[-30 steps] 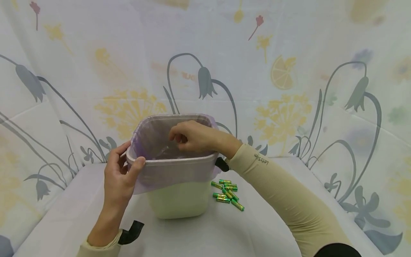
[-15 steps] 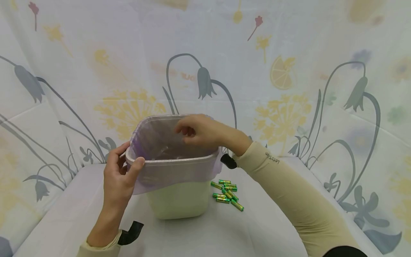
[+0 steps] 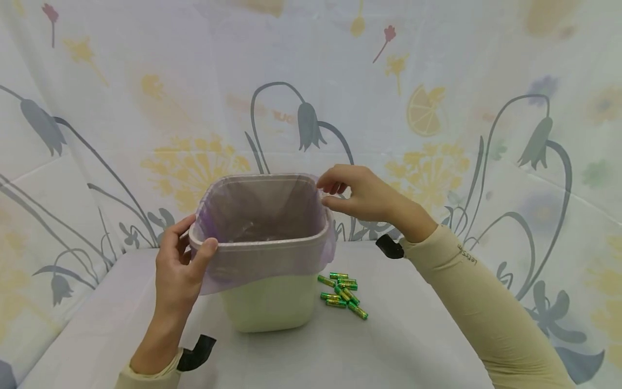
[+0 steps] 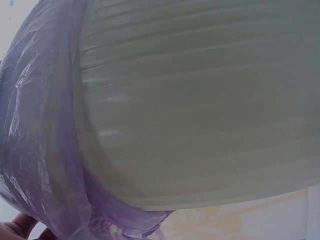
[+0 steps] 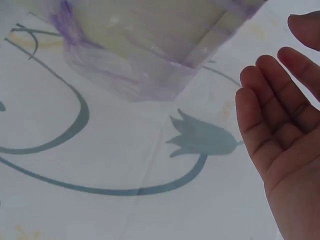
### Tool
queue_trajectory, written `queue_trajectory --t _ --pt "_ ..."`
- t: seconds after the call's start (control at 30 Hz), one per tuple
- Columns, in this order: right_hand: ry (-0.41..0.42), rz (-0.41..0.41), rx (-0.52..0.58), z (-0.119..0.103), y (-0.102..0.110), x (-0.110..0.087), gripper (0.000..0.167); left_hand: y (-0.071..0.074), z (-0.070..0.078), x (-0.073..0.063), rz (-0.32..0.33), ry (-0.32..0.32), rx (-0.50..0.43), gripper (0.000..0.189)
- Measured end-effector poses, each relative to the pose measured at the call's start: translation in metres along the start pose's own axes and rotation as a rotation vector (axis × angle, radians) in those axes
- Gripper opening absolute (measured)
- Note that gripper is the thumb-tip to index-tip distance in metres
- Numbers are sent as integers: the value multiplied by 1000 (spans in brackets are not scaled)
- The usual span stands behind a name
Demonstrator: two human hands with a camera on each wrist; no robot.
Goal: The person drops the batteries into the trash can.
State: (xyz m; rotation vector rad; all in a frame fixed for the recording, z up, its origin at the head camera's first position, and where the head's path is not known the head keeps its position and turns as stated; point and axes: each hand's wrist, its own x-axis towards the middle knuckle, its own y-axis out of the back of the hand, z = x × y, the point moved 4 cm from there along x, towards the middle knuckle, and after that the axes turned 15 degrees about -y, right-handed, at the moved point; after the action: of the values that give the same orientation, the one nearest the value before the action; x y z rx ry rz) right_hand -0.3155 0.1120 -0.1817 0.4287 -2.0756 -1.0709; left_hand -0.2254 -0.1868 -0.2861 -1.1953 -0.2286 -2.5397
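A pale green trash bin [image 3: 272, 305] stands on the table, with a thin purple garbage bag [image 3: 274, 263] lining it and folded down over its rim. My left hand [image 3: 180, 267] grips the bag-covered rim at the near left corner, thumb toward the front. Bag [image 4: 37, 125] and ribbed bin wall [image 4: 200, 110] fill most of the left wrist view. Beside the bin's right rim, my right hand [image 3: 362, 194] is raised with loosely bent fingers and holds nothing. The right wrist view shows its bare palm [image 5: 295, 155] near the hanging bag edge [image 5: 125, 75].
Several green and gold batteries [image 3: 340, 294] lie in a loose pile on the white tabletop [image 3: 389, 335], just right of the bin. A flower-printed cloth [image 3: 194, 70] hangs behind and at both sides.
My right hand has moved from over the bin's opening out to the right, past the right rim. The left hand, bin and batteries stay put.
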Motion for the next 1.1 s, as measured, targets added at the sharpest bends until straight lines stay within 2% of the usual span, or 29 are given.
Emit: queue_trajectory --t 0.23,0.6,0.83,1.1 --pt "-38 61 24 27 4 -29 23 1 0 0 20 7 -5 52" --pt "-86 73 39 63 -26 -72 24 0 -1 -2 22 15 -17 52" --pt "-179 -7 -3 85 -53 -93 25 0 -2 -1 17 11 -5 52" --pt "-266 -82 -8 107 -85 -107 23 -1 -1 0 13 25 -9 52"
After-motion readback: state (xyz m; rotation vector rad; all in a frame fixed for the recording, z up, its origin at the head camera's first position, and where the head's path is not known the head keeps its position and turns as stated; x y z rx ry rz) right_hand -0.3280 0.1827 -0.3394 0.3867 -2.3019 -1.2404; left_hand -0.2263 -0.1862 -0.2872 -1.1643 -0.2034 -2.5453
